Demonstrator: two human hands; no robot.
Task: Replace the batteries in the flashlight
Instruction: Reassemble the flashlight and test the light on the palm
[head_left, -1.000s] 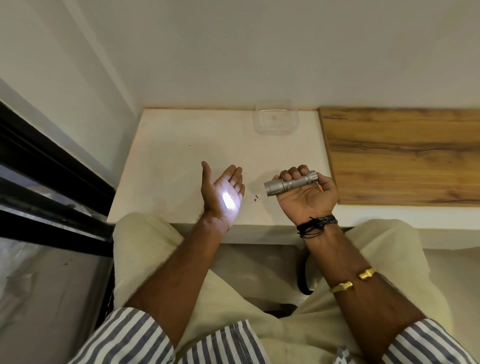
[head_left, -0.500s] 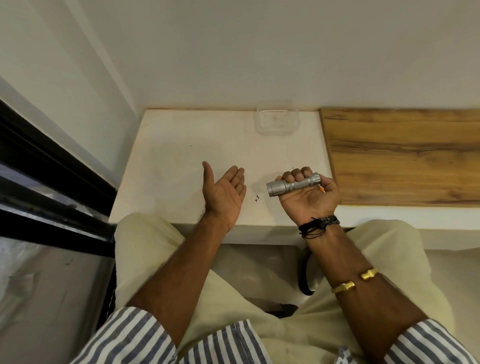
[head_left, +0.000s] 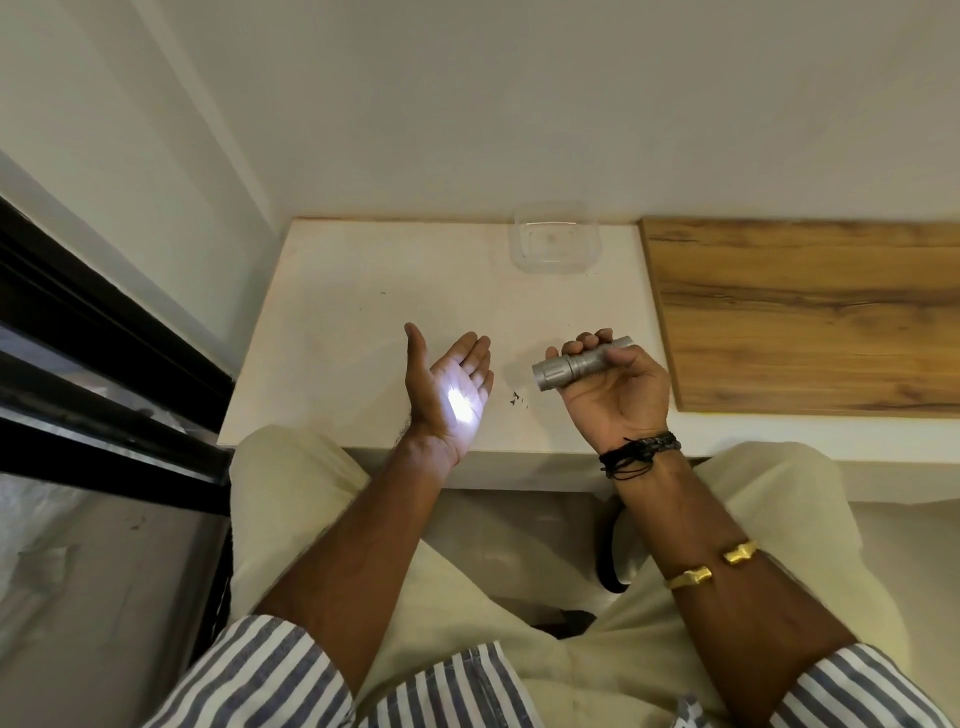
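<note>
Right hand: the right hand (head_left: 615, 395) is palm up, fingers and thumb wrapped round the barrel of the silver flashlight (head_left: 582, 364).
Flashlight: it's lying across that hand over the white tabletop (head_left: 363, 312), head pointing left at the other palm, and it's lit!
Left hand: the left hand (head_left: 449, 395) is spread flat, fingers straight, thumb raised, holding nothing, well apart from the torch head.
Beam: a bright white patch (head_left: 460, 410) sits right on the left palm.
Tabletop: a clear plastic container (head_left: 553, 244) is at the back edge against the wall, and a wooden panel (head_left: 805, 312) is to the right.
Right arm: black cord bracelets (head_left: 639, 449) at the wrist, a gold bangle (head_left: 711, 566) further up the forearm.
</note>
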